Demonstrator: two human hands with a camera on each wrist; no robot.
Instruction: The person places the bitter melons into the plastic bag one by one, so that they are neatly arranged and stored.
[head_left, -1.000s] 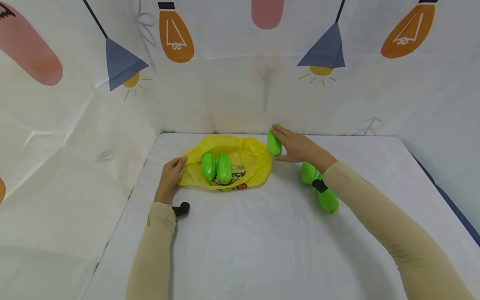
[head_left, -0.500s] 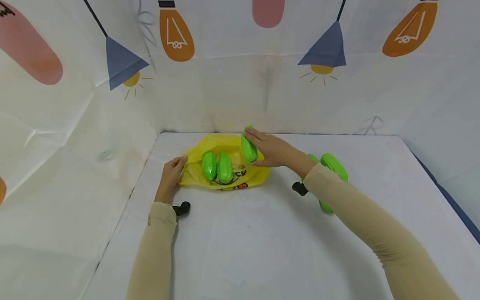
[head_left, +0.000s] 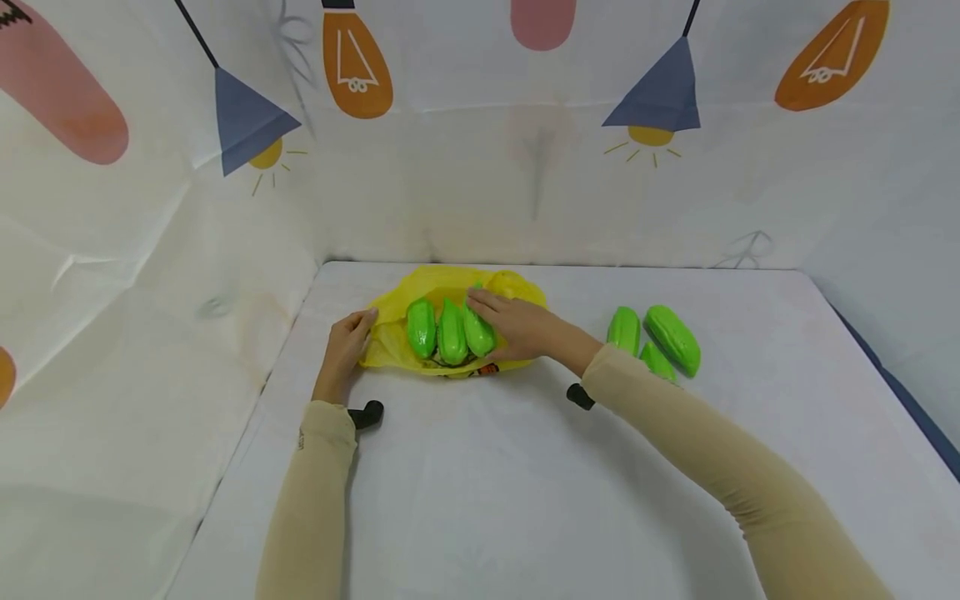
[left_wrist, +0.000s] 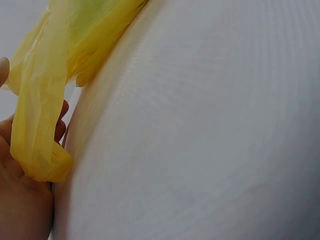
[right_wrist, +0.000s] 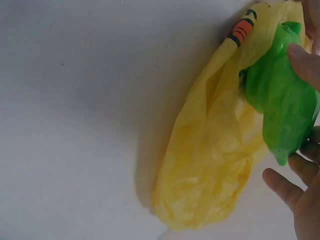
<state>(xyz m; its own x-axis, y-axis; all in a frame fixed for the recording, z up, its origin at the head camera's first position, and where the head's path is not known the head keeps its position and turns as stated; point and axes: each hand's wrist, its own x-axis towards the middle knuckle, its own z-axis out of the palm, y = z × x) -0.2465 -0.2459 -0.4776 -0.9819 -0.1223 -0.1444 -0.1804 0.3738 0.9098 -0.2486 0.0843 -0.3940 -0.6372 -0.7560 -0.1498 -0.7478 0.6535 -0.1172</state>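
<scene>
A yellow plastic bag point(head_left: 390, 343) lies near the far edge of the table, its mouth spread. My left hand point(head_left: 347, 346) grips the bag's left edge; in the left wrist view a yellow fold hangs over the palm. Two glossy green star fruits, one point(head_left: 421, 328) beside the other point(head_left: 452, 333), rest in the bag. Close to their right, my right hand point(head_left: 519, 327) holds a third star fruit point(head_left: 478, 335) between thumb and fingers. The right wrist view has the thumb on the ridged side of this held fruit point(right_wrist: 290, 107) and fingertips by its pointed end.
To the right, three more star fruits lie grouped: an upright-lying one point(head_left: 624, 329), a slanted one point(head_left: 674, 338) and one partly behind the right sleeve point(head_left: 657, 362). A white cloth wall point(head_left: 465, 200) with lamp prints rises behind the white table point(head_left: 465, 483).
My right hand has carried a star fruit leftward from beside the bag and lowered it next to the two inside. The left hand keeps its grip on the bag's edge.
</scene>
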